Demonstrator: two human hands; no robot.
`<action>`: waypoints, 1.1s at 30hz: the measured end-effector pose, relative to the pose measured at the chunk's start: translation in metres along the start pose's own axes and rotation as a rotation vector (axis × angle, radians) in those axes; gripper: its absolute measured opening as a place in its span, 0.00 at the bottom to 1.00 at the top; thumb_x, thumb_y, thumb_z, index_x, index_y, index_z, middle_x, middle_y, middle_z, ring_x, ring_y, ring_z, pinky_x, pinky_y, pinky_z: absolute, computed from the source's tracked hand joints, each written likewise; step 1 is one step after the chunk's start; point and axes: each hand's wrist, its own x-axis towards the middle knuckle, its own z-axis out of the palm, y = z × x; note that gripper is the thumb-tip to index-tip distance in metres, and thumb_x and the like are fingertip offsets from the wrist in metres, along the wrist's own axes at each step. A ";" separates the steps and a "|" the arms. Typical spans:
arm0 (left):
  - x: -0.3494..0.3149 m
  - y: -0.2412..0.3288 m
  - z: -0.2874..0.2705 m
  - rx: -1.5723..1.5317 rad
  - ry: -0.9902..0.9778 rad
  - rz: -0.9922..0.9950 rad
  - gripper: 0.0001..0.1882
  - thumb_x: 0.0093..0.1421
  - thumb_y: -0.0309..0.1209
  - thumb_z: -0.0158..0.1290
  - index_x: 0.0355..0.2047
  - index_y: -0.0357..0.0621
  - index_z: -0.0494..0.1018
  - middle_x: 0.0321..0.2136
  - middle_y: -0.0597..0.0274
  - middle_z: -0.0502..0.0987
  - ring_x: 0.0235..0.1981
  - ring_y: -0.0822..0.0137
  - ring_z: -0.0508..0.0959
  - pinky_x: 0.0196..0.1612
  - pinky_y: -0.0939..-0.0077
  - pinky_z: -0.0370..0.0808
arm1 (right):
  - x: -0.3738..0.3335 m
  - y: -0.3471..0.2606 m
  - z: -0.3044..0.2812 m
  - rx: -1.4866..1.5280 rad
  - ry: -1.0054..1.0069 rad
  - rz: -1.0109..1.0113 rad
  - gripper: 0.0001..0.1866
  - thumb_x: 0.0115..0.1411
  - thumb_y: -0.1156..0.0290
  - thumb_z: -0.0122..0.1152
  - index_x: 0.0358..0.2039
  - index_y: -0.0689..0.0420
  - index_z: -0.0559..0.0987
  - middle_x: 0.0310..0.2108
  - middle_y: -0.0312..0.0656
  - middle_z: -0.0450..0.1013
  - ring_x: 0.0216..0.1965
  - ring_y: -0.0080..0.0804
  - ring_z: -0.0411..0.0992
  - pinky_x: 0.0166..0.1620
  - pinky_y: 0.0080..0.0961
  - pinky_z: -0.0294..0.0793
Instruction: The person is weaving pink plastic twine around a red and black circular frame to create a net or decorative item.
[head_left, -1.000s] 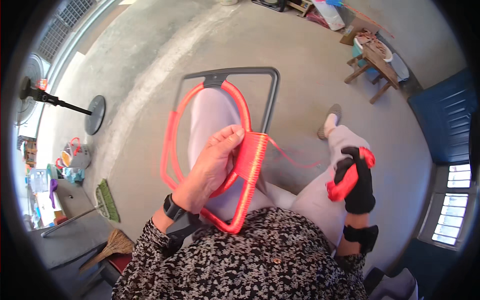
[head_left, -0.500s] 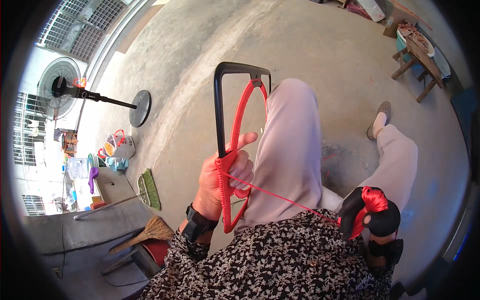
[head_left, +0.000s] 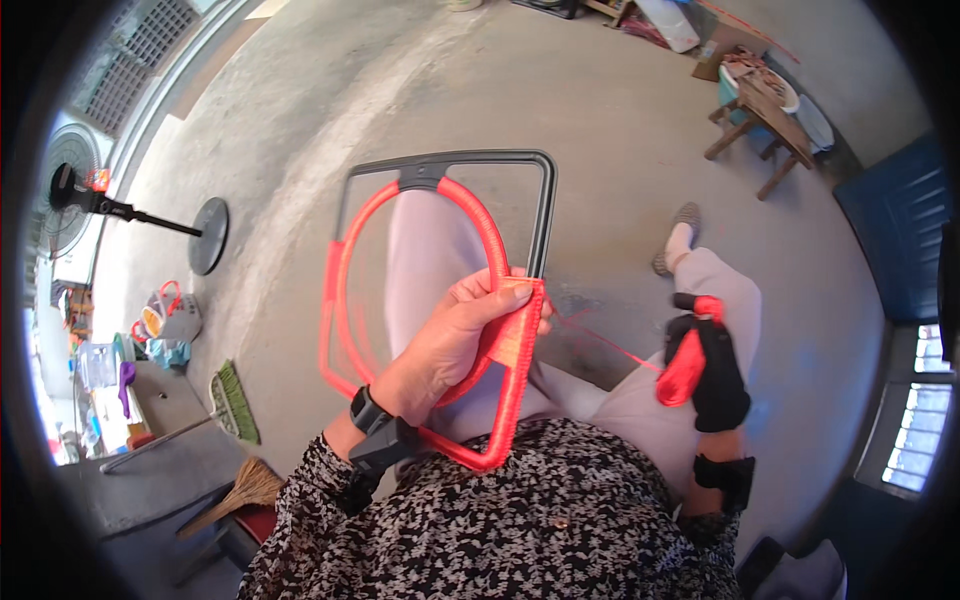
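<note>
My left hand (head_left: 450, 330) grips the right side of a black rectangular frame (head_left: 547, 215); the thumb presses on its red-wrapped section. Inside the frame sits a ring (head_left: 490, 225), also covered in red cord and joined to the black top bar. The lower part of the frame is wrapped in red too. On the right, my black-gloved right hand (head_left: 718, 375) is closed around a bundle of red cord (head_left: 683, 370). A thin red strand (head_left: 615, 345) runs between the bundle and the wrapped side of the frame. Most of the right fingers are blurred.
My legs in pale trousers lie below the frame. To the left are a standing fan (head_left: 205, 237), a bag (head_left: 172, 318), a green broom (head_left: 234, 402) and a straw broom (head_left: 240, 495). A wooden bench (head_left: 770, 115) stands far right, near a blue door (head_left: 885, 230).
The frame has turned from nearly edge-on to face me, and my left hand has shifted right with it. My right hand has risen with the cord bundle. The view has swung right.
</note>
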 end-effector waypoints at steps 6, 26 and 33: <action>0.035 -0.027 0.007 -0.022 0.111 0.034 0.11 0.63 0.35 0.50 0.37 0.39 0.71 0.30 0.57 0.78 0.29 0.69 0.79 0.30 0.75 0.78 | -0.003 0.027 0.048 -0.304 -0.538 0.286 0.16 0.65 0.60 0.49 0.45 0.59 0.73 0.36 0.37 0.74 0.36 0.24 0.72 0.41 0.24 0.71; 0.048 -0.040 -0.002 0.051 0.126 0.158 0.15 0.62 0.33 0.53 0.46 0.40 0.68 0.34 0.63 0.76 0.32 0.72 0.78 0.37 0.77 0.77 | 0.093 0.011 0.108 -0.088 -0.173 -0.084 0.42 0.53 0.72 0.64 0.64 0.56 0.52 0.44 0.39 0.71 0.43 0.25 0.70 0.44 0.25 0.71; 0.048 -0.042 -0.004 -0.002 0.057 0.195 0.14 0.60 0.30 0.54 0.45 0.40 0.69 0.35 0.64 0.76 0.33 0.73 0.78 0.38 0.77 0.78 | 0.088 0.017 0.117 0.021 -0.150 -0.408 0.45 0.45 0.75 0.69 0.63 0.55 0.56 0.40 0.39 0.74 0.41 0.26 0.72 0.44 0.24 0.72</action>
